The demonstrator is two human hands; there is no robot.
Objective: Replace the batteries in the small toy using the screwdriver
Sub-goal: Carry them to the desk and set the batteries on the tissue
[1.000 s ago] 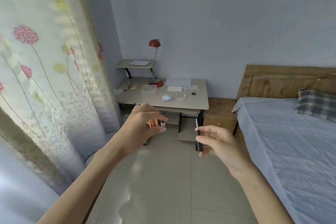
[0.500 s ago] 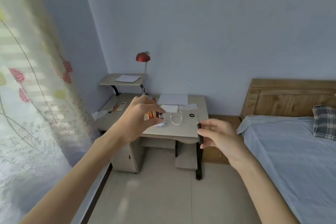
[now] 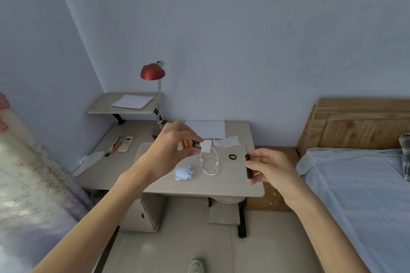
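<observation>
Beige desk (image 3: 233, 184) at far wall, pale toy (image 3: 183, 173) on it. Batteries (image 3: 188, 143) pinched in left hand (image 3: 170, 150); screwdriver (image 3: 249, 166) gripped upright in right hand (image 3: 271, 167).

Left hand (image 3: 172, 150) pinches batteries (image 3: 189, 143); right hand (image 3: 269, 167) grips screwdriver (image 3: 249, 166); toy (image 3: 183, 173) on desk (image 3: 235, 186).

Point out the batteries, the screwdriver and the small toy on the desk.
batteries (image 3: 188, 143), head view, on the orange casing.
screwdriver (image 3: 250, 174), head view, on the black handle.
small toy (image 3: 183, 173), head view, on its pale blue body.
</observation>
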